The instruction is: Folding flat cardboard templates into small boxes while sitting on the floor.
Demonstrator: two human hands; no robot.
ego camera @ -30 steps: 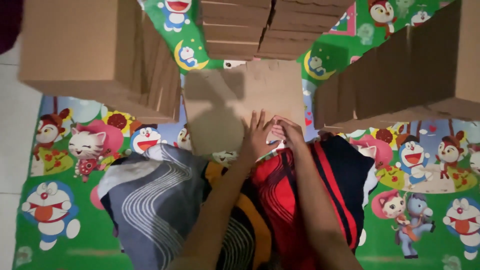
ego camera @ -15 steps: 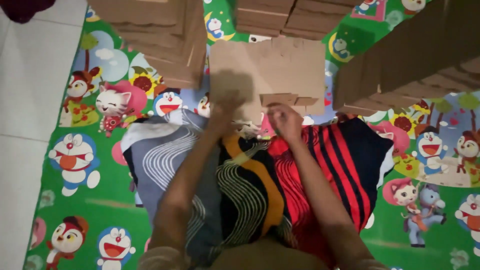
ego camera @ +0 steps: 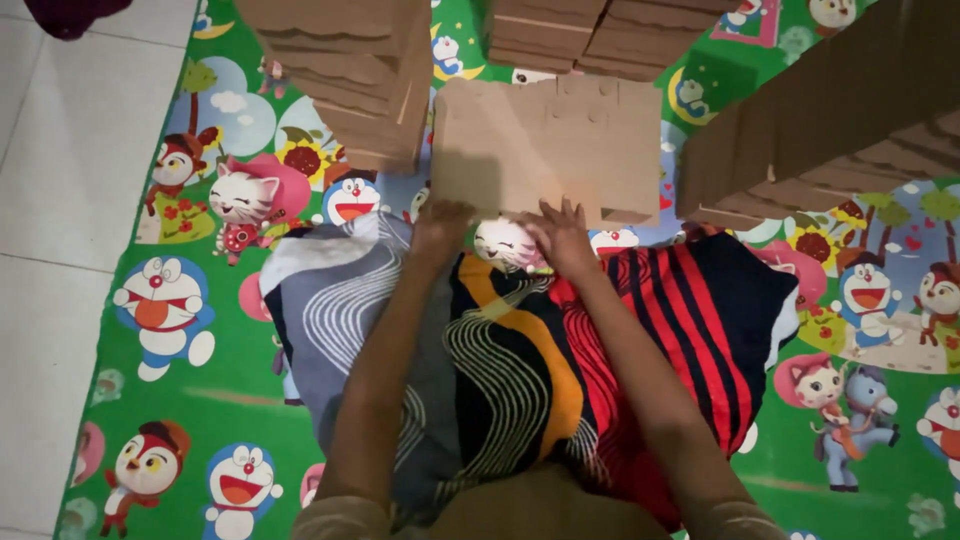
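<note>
- Right now both hands are working at the near edge of a flat brown cardboard piece (ego camera: 548,148) that is lying on the cartoon-printed green mat (ego camera: 170,400), toward the mat's far edge.
- The left hand (ego camera: 443,222) is resting at the piece's near left corner; its fingers are lying under or against the edge, so I cannot tell how far that grip is closing or whether it is actually holding the cardboard.
- The right hand (ego camera: 560,235) is lying with fingers spread and flat, fingertips touching the near edge of the cardboard, pressing rather than clasping; that grip is staying open.
- The cardboard piece is showing small notched tabs along its far edge and a folded flap at its near right corner.
- A patterned cloth (ego camera: 520,360), grey with white wavy lines on the left, black and orange in the middle, red and black striped on the right, is covering the person's lap just under both forearms.
- Stacks of folded cardboard are standing around the piece: one stack (ego camera: 350,70) just to its left, another (ego camera: 575,35) beyond it, and a long one (ego camera: 830,130) to its right.
- White floor tiles (ego camera: 60,180) are running along the mat's left edge.
</note>
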